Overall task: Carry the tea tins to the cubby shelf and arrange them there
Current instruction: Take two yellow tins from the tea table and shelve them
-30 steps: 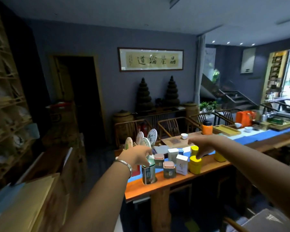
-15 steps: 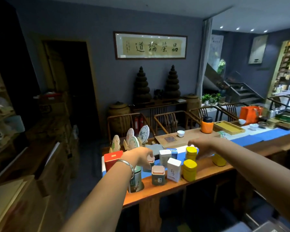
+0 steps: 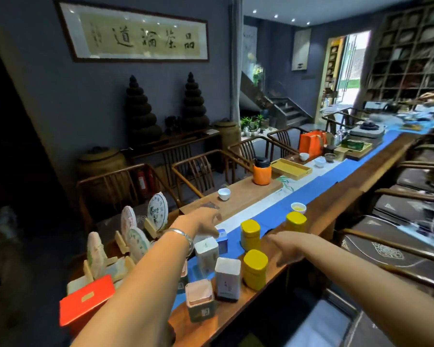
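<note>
Several tea tins stand at the near end of the long wooden table [image 3: 336, 206]. Among them are three yellow tins [image 3: 250, 234], [image 3: 255, 269], [image 3: 296, 221], two white tins [image 3: 207, 254], [image 3: 228, 279], a pink-lidded tin [image 3: 200, 299] and a small blue tin [image 3: 223, 240]. My left hand [image 3: 201, 221] hovers just above the white and blue tins with loose fingers, holding nothing. My right hand [image 3: 283, 246] lies flat with spread fingers between the yellow tins, gripping nothing. The cubby shelf [image 3: 411, 46] fills the far right wall.
A red box [image 3: 85, 299] and tea cakes on stands [image 3: 135, 236] sit at the table's left end. Further along are cups, an orange flask [image 3: 261, 172], a yellow tray [image 3: 291, 169] and an orange bag [image 3: 311, 144]. Wooden chairs line both sides. Another person's hand [image 3: 431, 97] shows far right.
The view swung right, bringing the cubby shelf into sight. My left hand moved from the round tin at the left toward the white and blue tins. My right hand dropped low between the yellow tins.
</note>
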Motion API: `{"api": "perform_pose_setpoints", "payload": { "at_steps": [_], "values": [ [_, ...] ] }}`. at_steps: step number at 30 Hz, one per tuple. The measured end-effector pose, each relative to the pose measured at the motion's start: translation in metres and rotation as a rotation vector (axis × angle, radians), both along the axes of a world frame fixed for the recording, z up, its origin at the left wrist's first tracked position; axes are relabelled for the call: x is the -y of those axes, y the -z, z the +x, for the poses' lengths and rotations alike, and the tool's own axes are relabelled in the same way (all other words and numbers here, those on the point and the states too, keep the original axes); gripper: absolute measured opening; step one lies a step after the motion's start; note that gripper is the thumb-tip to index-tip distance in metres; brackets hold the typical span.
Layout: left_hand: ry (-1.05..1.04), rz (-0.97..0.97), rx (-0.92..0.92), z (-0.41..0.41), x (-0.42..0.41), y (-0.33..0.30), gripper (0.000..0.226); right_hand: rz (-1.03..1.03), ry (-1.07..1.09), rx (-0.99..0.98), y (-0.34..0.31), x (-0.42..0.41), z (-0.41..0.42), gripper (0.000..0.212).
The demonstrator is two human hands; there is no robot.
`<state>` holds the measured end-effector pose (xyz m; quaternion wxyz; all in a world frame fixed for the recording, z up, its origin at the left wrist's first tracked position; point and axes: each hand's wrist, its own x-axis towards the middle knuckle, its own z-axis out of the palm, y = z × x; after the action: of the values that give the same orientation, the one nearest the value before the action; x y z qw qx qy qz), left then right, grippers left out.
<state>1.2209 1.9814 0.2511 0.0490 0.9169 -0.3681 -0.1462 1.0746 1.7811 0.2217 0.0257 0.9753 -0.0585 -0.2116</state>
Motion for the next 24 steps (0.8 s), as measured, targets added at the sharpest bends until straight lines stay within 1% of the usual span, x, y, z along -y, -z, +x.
{"api": "perform_pose_setpoints", "payload": {
  "at_steps": [3,7,12,16,18,20,24],
  "values": [
    [0.067,0.031,-0.029,0.027,0.03,0.023,0.053,0.048,0.055,-0.004,0.023,0.013,0.019,0.07],
    [0.136,0.079,-0.055,0.061,0.073,0.057,0.056,0.117,0.158,0.01,0.068,0.028,0.045,0.087],
    [0.158,0.069,-0.051,0.093,0.123,0.102,0.065,0.172,0.204,0.038,0.124,0.046,0.08,0.087],
    [0.117,0.034,-0.062,0.117,0.155,0.14,0.074,0.192,0.227,0.064,0.166,0.053,0.107,0.114],
    [0.095,0.023,-0.07,0.13,0.168,0.158,0.086,0.194,0.214,0.076,0.182,0.057,0.117,0.119],
    [0.068,0.017,-0.082,0.141,0.178,0.175,0.097,0.224,0.205,0.066,0.194,0.062,0.123,0.115],
    [0.032,0.042,-0.104,0.157,0.2,0.206,0.112,0.285,0.135,0.073,0.212,0.069,0.133,0.087]
  ]
}}
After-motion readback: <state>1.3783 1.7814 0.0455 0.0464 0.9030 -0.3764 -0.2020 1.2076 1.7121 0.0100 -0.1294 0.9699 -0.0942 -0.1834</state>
